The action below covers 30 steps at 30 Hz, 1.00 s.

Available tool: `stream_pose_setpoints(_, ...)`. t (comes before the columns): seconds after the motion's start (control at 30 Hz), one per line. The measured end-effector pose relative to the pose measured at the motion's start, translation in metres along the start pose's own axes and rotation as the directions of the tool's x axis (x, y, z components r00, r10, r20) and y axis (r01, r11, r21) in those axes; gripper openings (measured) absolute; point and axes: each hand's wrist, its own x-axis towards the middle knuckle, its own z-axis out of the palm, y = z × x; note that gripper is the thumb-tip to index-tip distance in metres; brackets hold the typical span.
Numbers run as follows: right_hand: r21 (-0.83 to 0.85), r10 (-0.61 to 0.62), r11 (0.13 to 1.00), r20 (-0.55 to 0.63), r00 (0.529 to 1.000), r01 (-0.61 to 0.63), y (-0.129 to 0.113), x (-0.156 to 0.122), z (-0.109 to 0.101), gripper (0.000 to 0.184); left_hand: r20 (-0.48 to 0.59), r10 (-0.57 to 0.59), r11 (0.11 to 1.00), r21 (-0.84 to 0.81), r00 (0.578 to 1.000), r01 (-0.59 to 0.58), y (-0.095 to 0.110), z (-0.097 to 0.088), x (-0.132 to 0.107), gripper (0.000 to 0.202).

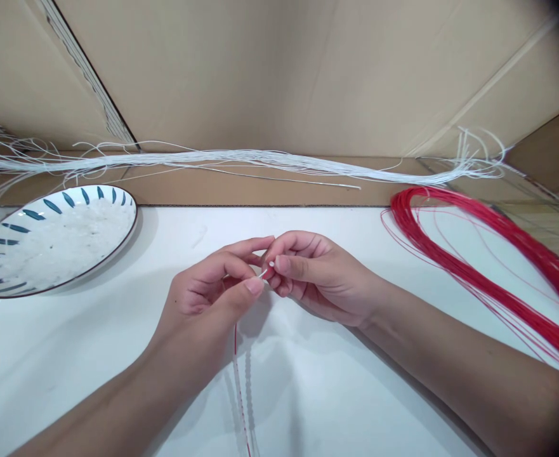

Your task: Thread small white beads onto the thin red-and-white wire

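Observation:
My left hand (pixel 212 282) is closed in a pinch, thumb against index finger, on the thin white end of a cord (pixel 263 273). My right hand (pixel 324 273) meets it at the fingertips, also pinched, with a small white bead (pixel 271 263) at its thumb tip. Whether the cord's end passes through the bead is too small to tell. From under my left hand a red thread (pixel 235 339) hangs down to the bottom edge, its lower part carrying small clear beads (pixel 242 406). Their bumpy shadow falls on the white table beside it.
On the left stands an oval plate (pixel 3 242) with dark blue strokes, holding small clear-white pieces. A bundle of white cords (pixel 241 157) lies across a cardboard ledge (pixel 260 193) at the back. A red thread coil (pixel 479 273) lies right. Cardboard walls (pixel 269 76) rise behind.

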Motion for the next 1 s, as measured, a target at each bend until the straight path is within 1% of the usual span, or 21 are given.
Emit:
stream_pose_setpoints(0.07, 0.004, -0.001, 1.000, 0.011, 1.000, 0.001, -0.0003, 0.0002, 0.0003, 0.011, -0.007, 0.005, 1.000, 0.018, 1.000, -0.005, 0.0002, 0.0000, -0.0002, 0.019)
stream_pose_setpoints(0.13, 0.003, 0.008, 1.000, 0.012, 1.000, -0.008, -0.0009, 0.0004, 0.0010, 0.011, -0.032, 0.027, 0.997, 0.073, 0.999, -0.025, 0.0001, 0.0008, -0.0010, 0.019)
stream_pose_setpoints(0.2, -0.004, 0.024, 1.000, 0.005, 1.000, -0.024, -0.0018, 0.0002, 0.0018, 0.011, -0.070, 0.082, 0.982, 0.179, 0.994, -0.069, -0.0004, 0.0018, -0.0025, 0.019)
stream_pose_setpoints(0.27, -0.011, 0.028, 1.000, -0.001, 1.000, -0.028, -0.0025, -0.0003, 0.0021, 0.010, -0.087, 0.157, 0.946, 0.299, 0.984, -0.124, -0.0013, 0.0025, -0.0043, 0.019)
stream_pose_setpoints(0.37, -0.043, 0.002, 0.999, -0.009, 1.000, -0.003, -0.0029, -0.0010, 0.0015, 0.007, -0.055, 0.239, 0.894, 0.402, 0.969, -0.198, -0.0027, 0.0016, -0.0064, 0.018)
stream_pose_setpoints(0.53, -0.090, -0.028, 0.996, -0.026, 0.999, 0.026, -0.0025, -0.0013, 0.0000, 0.009, 0.020, 0.272, 0.854, 0.456, 0.962, -0.251, -0.0046, -0.0033, -0.0070, 0.017)
stream_pose_setpoints(0.73, -0.022, -0.020, 1.000, 0.019, 1.000, 0.020, -0.0032, -0.0014, 0.0001, 0.015, 0.062, 0.333, 0.810, 0.492, 0.941, -0.319, -0.0055, -0.0041, -0.0074, 0.017)
stream_pose_setpoints(0.9, -0.011, -0.012, 1.000, 0.038, 0.999, 0.013, -0.0032, -0.0012, 0.0004, 0.019, 0.089, 0.348, 0.802, 0.487, 0.933, -0.345, -0.0053, -0.0029, -0.0081, 0.018)
stream_pose_setpoints(1.0, -0.008, -0.020, 1.000, 0.052, 0.998, 0.021, -0.0031, -0.0014, 0.0000, 0.018, 0.092, 0.347, 0.806, 0.479, 0.933, -0.347, -0.0058, -0.0026, -0.0080, 0.019)
